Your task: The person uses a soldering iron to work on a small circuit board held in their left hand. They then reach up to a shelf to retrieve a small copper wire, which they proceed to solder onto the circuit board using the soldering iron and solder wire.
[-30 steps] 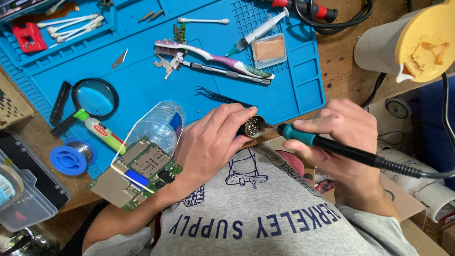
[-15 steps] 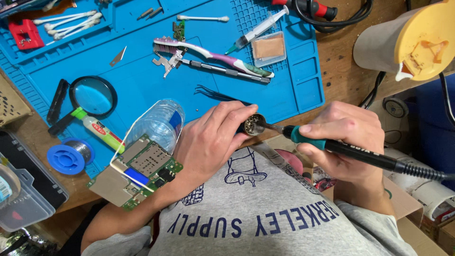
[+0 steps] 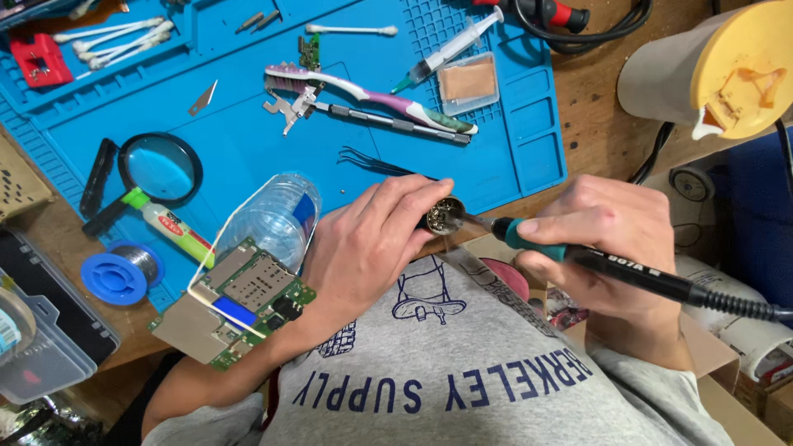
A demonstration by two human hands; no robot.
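Here, in the head view, the left hand (image 3: 363, 248) was closed around a small round tin of brass cleaning wool (image 3: 446, 216), fingertips pinching its rim and holding it just off the near edge of the blue work mat (image 3: 529, 124), above the person's grey shirt. The right hand (image 3: 607, 239) was clenched in a pen-like grasp on the soldering iron (image 3: 578, 258), by its teal collar and black handle, with the metal tip reaching leftward from that grip and touching the wool in the tin. The cable ran away from the grip to the right. To the left of the tin-holding hand, just beside the wrist, lay a green circuit board (image 3: 235, 301) with a clear plastic bottle (image 3: 277, 216) on its side behind it; farther left were a magnifying glass (image 3: 157, 169) and a blue spool (image 3: 116, 272). Beyond the tin, on the mat, lay black tweezers (image 3: 376, 161), a toothbrush (image 3: 372, 95) and a syringe (image 3: 450, 45) (all well apart from either grip). Judging from this, cleaning the tip well would call for keeping the tin steady and the fingertips back from the hot metal, working the tip lightly into the wool with a slight turn rather than pressing hard, and keeping the iron's shaft clear of the shirt below.
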